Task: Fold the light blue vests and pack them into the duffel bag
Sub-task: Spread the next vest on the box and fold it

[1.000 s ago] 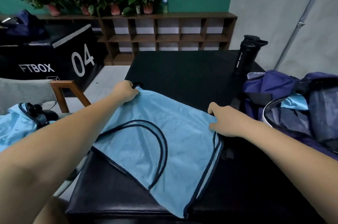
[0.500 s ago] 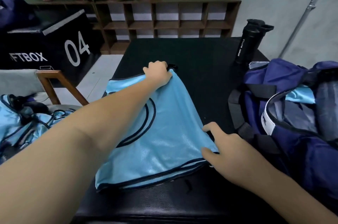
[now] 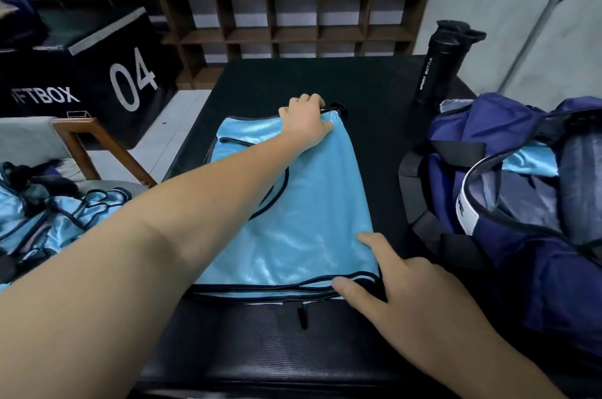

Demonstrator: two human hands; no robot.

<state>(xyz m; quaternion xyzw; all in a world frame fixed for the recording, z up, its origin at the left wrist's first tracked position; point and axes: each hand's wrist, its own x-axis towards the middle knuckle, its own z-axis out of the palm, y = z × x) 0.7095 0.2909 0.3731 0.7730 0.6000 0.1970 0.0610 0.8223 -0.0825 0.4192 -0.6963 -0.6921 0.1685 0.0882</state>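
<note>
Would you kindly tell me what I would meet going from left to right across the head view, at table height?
From the left: heap of light blue vests on the chair → light blue vest lying on the black table → open navy duffel bag.

We seem to be in a gym or sports room: a black padded box (image 3: 81,72) numbered 04, a sport bottle (image 3: 438,72), a duffel bag (image 3: 521,268), cubby shelves (image 3: 293,36).
</note>
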